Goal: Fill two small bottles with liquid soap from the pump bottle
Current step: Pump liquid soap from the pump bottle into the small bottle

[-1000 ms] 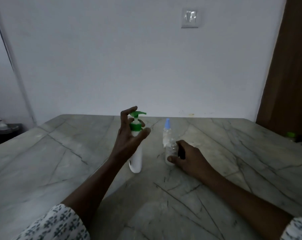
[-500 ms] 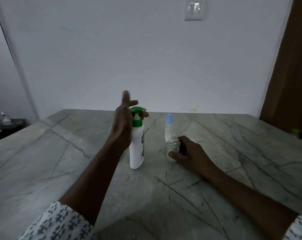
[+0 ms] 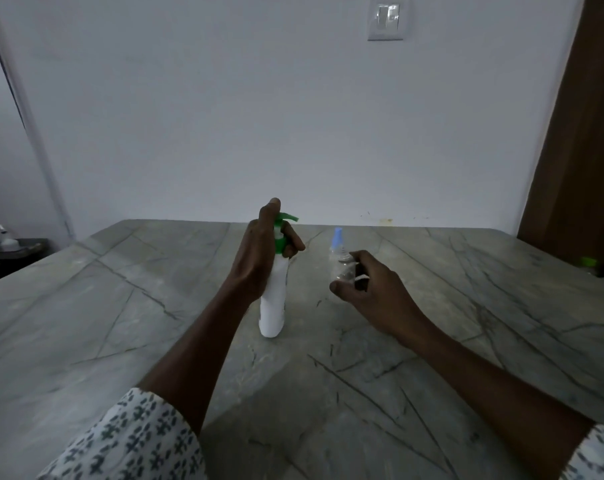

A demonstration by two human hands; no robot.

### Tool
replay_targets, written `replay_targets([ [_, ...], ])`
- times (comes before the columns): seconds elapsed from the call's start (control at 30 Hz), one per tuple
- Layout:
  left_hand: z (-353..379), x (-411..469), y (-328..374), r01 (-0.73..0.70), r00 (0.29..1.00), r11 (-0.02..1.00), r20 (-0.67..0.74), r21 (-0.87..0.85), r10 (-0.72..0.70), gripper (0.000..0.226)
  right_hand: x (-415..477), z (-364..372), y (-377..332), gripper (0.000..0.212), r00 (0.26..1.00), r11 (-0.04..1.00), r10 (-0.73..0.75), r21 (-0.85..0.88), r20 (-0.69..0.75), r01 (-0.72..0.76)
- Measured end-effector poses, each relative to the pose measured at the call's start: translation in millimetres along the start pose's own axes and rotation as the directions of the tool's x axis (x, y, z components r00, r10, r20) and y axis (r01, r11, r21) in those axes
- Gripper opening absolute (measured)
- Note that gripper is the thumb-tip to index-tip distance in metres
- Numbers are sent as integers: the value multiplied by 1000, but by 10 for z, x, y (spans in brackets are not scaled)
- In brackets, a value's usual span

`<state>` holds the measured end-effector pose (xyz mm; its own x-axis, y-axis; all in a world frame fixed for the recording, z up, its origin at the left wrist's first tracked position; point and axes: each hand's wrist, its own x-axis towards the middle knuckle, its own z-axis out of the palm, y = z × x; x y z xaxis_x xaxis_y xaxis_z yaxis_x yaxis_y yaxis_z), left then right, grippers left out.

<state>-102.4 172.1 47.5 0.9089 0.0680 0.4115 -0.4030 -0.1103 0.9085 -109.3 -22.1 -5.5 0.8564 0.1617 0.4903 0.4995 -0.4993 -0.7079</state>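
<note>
A white pump bottle with a green pump stands upright on the grey veined stone table. The left hand grips its neck, fingers curled round the green collar and forefinger raised beside the pump head. Just to the right, the right hand holds a small clear bottle, with something dark between its fingers. A blue-capped small bottle stands just behind. A light switch sits high on the far wall.

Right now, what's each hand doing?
Left hand: grips the pump bottle by its green neck.
Right hand: holds a small clear bottle.
</note>
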Motion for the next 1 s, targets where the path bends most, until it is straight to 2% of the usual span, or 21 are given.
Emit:
replay_targets([
  [0.1,-22,32,28,-41,999,998,23,37,40,79,103,14,-150,36,1000,999,-28,31,6,28],
  [0.2,1,49,27,-15,999,999,51,34,13,69,171,61,-236,41,998,997,-70,39,-4,70],
  [0.33,92,73,-72,10,992,985,125,171,-32,70,103,63,-190,44,994,995,-93,25,-49,94],
  [0.6,110,108,-111,-62,998,946,46,318,50,83,14,1,-151,41,992,994,-107,5,-64,107],
  [0.73,134,98,-118,-68,998,936,36,346,60,83,-5,31,-221,43,990,993,-115,-24,-80,114],
  [0.9,195,72,-90,-90,996,918,41,385,80,82,-3,47,-225,39,992,995,-84,48,-93,89],
  [1.0,173,76,-96,-109,992,944,89,313,86,85,4,47,-229,39,993,995,-83,47,-82,87],
])
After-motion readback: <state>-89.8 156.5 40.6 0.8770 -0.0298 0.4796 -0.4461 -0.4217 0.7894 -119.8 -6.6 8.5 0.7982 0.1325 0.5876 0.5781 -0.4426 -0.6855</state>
